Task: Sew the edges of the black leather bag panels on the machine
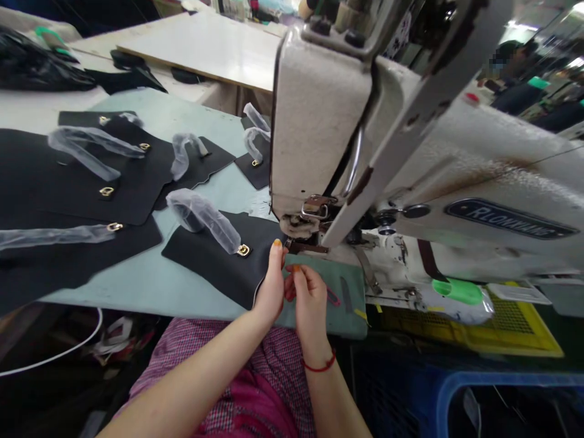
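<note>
My left hand grips the right edge of a black leather-like panel, thumb on top, close to the needle area of a sewing machine. On that panel sits a gold buckle with a strap wrapped in clear plastic. Just right of it, my right hand has thumb and fingertips pinched together, near the left fingers. Whatever is between those fingertips is too small to make out. A red cord bracelet circles the right wrist. The panel's edge under the left fingers is hidden.
More black panels with gold buckles and plastic-wrapped straps lie at the left and behind. A pink clip-like item and a grey blade-like strip lie on the green machine bed. A blue crate and yellow basket stand below right.
</note>
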`<state>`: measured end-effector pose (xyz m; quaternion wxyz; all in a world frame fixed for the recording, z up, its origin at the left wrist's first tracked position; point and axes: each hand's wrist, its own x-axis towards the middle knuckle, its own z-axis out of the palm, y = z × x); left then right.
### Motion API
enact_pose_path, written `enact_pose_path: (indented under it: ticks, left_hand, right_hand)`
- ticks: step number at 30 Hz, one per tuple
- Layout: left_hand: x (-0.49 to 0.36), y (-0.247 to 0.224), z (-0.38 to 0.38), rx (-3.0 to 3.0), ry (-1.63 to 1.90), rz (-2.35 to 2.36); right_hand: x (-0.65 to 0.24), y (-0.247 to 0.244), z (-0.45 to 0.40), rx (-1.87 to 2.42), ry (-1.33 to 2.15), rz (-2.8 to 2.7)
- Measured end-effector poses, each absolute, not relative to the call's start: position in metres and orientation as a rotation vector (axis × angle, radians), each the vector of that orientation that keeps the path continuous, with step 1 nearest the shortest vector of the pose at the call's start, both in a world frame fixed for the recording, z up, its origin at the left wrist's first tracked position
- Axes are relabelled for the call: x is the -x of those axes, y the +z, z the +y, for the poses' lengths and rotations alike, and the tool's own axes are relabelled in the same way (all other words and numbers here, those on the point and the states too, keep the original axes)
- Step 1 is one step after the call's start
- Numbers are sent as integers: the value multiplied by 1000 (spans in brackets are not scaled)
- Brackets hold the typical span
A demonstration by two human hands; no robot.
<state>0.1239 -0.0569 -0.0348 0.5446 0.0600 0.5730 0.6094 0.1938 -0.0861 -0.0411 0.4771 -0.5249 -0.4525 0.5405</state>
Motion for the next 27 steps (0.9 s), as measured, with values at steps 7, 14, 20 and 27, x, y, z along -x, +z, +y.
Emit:
enact_pose_path:
  ticks: [7, 14, 20, 27]
  left_hand:
    - [-95, -62, -151, -544, 1465, 1513]
    - [61, -56, -156, -1840, 1105, 1667]
    - [83, -31, 0, -2604, 417, 955]
    - [54, -23, 7, -2772, 298, 926]
  right_hand:
    - [-184, -34, -79, 1319, 1117, -1251]
    - [-154, -21, -61, 1321, 1187, -1311]
    - [-147, -31, -62, 1377, 1093, -1317]
    - [-159, -30, -60, 1370, 1106, -1381]
